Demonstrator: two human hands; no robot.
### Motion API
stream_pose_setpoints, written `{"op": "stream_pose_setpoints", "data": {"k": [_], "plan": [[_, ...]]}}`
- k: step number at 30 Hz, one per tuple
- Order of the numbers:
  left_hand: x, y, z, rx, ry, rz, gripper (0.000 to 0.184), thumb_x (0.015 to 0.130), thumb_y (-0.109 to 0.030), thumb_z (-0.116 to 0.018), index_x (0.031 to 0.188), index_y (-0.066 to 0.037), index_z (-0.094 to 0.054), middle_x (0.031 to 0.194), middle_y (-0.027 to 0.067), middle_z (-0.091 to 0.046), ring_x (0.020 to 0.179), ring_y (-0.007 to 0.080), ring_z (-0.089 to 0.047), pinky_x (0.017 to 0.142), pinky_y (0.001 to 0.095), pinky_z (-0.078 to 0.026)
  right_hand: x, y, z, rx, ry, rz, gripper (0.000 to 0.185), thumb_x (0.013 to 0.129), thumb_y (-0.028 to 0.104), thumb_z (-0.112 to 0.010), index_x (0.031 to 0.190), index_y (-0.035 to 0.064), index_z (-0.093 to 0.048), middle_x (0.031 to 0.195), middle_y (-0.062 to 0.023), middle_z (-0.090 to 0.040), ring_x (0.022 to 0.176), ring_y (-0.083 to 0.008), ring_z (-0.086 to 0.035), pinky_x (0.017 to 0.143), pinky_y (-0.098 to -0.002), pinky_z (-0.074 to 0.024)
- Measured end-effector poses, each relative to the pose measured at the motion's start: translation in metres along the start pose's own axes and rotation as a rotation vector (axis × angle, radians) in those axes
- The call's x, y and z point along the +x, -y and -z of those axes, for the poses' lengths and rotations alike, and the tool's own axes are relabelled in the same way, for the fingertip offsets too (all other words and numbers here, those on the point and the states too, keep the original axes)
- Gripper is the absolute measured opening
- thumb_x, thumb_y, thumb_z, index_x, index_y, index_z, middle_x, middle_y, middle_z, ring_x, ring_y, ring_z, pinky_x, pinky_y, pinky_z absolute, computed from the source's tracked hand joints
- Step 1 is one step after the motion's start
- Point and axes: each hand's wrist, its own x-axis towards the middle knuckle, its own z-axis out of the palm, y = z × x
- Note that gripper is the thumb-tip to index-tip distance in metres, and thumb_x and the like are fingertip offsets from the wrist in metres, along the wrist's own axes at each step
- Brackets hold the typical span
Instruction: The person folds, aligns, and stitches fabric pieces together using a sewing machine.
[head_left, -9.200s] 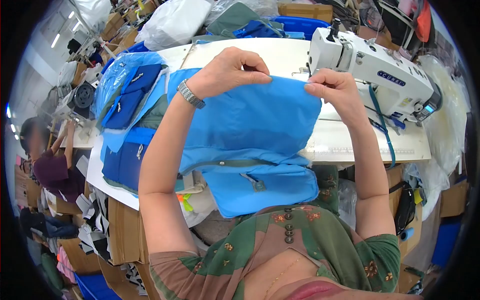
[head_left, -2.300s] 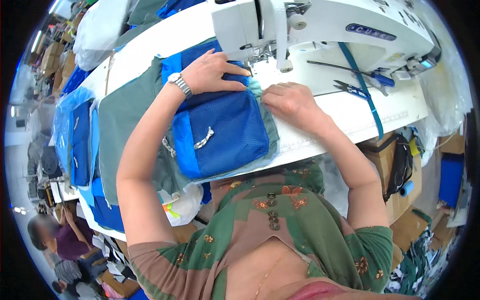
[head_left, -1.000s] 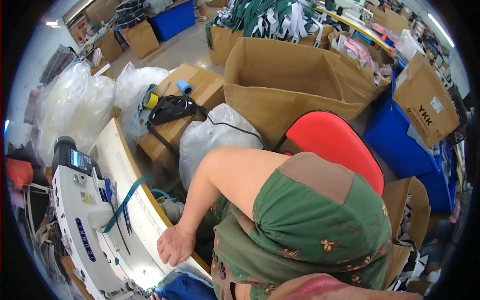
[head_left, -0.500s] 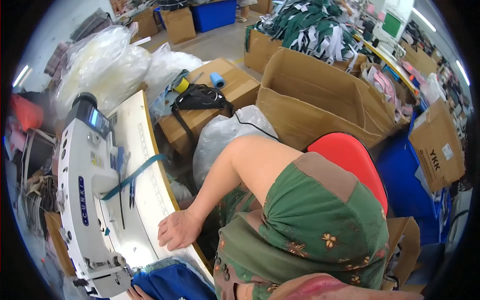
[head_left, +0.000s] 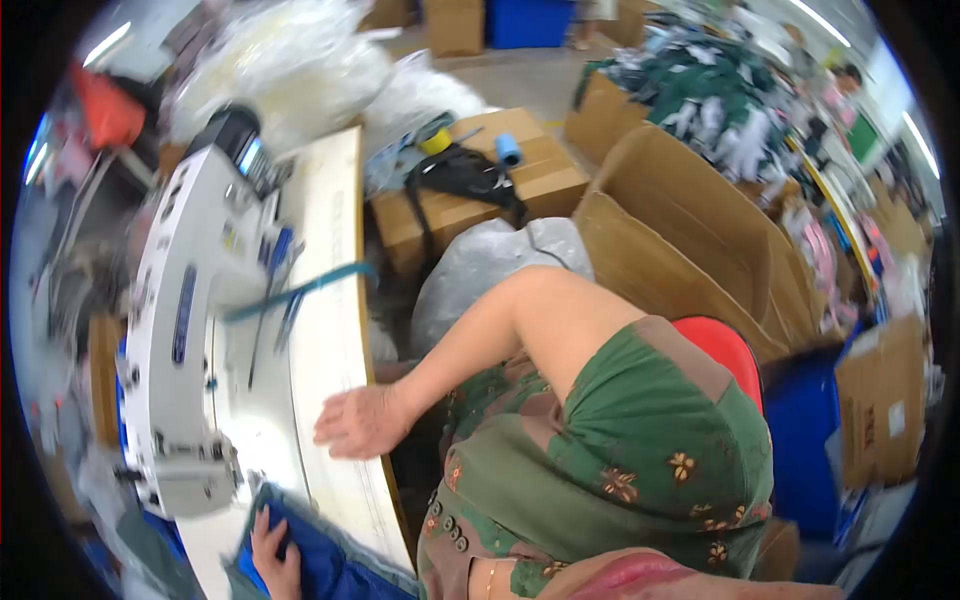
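More of the left hand (head_left: 276,556) has come into sight since a moment ago. Leftmost, a sewing machine (head_left: 178,310); near it, those fingers spread across a blue fabric panel (head_left: 338,566); then the right hand (head_left: 366,421) (fingers loosely bent) rests on the white tabletop (head_left: 333,335).

Short-sleeved top (head_left: 530,485) in green and brown patches across lower centre, small orange-and-cream flower print, gathered green sleeve (head_left: 650,400), round dark buttons (head_left: 447,522), thin necklace (head_left: 490,578) at bottom
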Motion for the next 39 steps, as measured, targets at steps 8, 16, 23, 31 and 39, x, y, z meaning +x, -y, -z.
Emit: {"op": "stream_pose_setpoints", "data": {"k": [8,16,23,31,39], "plan": [[-0.07,-0.174,-0.036,0.422,-0.383,0.247,0.034,0.074,-0.01,-0.072,0.108,-0.008,-0.066,0.123,0.0108,-0.06,0.115,0.0308,-0.056,0.098,0.0471,-0.041,0.011,-0.006,0.022,0.195,0.211,-0.075,0.02,0.074,0.009,-0.065,0.094,0.0059,-0.063,0.111,-0.0128,-0.063,0.101,-0.0296,-0.06,0.085,-0.0401,-0.0495],[-0.111,-0.256,-0.141,0.474,-0.507,0.737,0.056,0.067,-0.024,-0.079,0.12,-0.017,-0.063,0.133,0.0036,-0.056,0.127,0.0278,-0.048,0.108,0.0555,-0.025,0.043,-0.043,0.002,0.493,0.392,-0.085,0.022,0.077,0.002,-0.063,0.099,0.0068,-0.065,0.098,-0.0088,-0.067,0.088,-0.0276,-0.063,0.076,-0.0359,-0.0519],[-0.111,-0.239,-0.161,0.661,-0.748,0.746,0.024,0.079,-0.006,-0.068,0.101,-0.015,-0.07,0.122,0.0014,-0.064,0.123,0.0252,-0.053,0.111,0.0509,-0.024,0.076,-0.037,-0.032,0.602,0.436,0.027,0.037,0.078,0.002,-0.065,0.113,0.0118,-0.064,0.116,-0.0084,-0.063,0.105,-0.0285,-0.059,0.088,-0.0369,-0.0505],[-0.155,-0.252,-0.039,0.407,-1.42,0.763,0.012,0.093,-0.003,-0.055,0.098,0.001,-0.066,0.103,0.0091,-0.068,0.101,0.0203,-0.061,0.09,0.0299,-0.045,0.149,0.004,-0.058,1.185,0.293,-0.117,0.036,0.077,-0.004,-0.068,0.11,0.012,-0.069,0.13,-0.0026,-0.059,0.119,-0.0191,-0.053,0.098,-0.0305,-0.045],[-0.224,-0.194,0.021,-0.145,-1.838,0.593,0.033,0.082,-0.007,-0.074,0.114,-0.004,-0.066,0.089,-0.0011,-0.063,0.081,0.0065,-0.056,0.073,0.0198,-0.044,0.242,0.077,-0.071,1.846,0.124,-0.503,0.031,0.086,0.028,-0.072,0.102,0.0016,-0.07,0.088,0.0026,-0.063,0.08,-0.004,-0.052,0.073,-0.0195,-0.0427]]}}
